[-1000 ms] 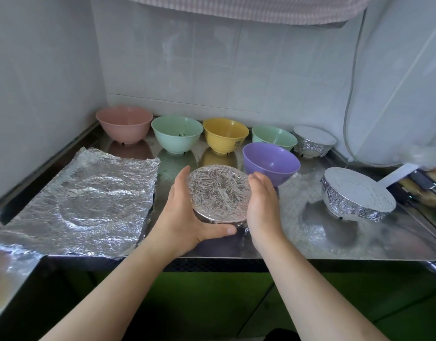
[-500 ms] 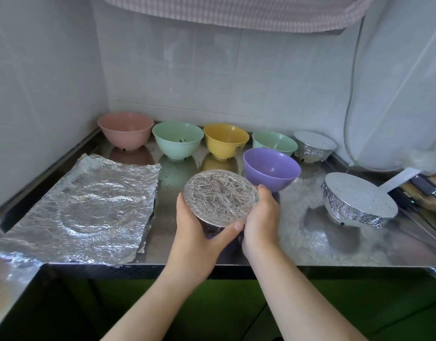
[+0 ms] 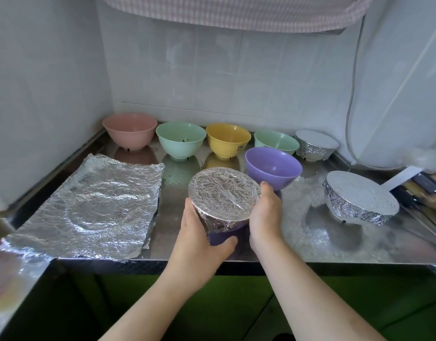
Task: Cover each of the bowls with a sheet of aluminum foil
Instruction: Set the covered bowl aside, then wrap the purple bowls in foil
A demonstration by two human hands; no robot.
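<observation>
Far left on the steel table (image 3: 310,244): a crumpled flat sheet of aluminium foil (image 3: 89,207), spread out and unused, ready for another bowl. Behind it along the back wall, uncovered so far: a pink plastic bowl (image 3: 129,130), a pale mint ribbed bowl (image 3: 180,139), a yellow bowl (image 3: 228,139), a green bowl (image 3: 277,141). Nearer the front, an open purple bowl (image 3: 273,166), also bare. In the middle, lifted off the table and tilted toward the camera: a purple bowl capped with wrinkled foil (image 3: 223,195), gripped from the left side by the left hand (image 3: 199,244), thumb curled under its base, and cupped on the right by the right hand (image 3: 264,217). Further right, done: a small foil-wrapped bowl at the back (image 3: 315,145) and a larger foil-wrapped bowl (image 3: 359,198) near the edge. Tally by appearance: three covered, five left.
</observation>
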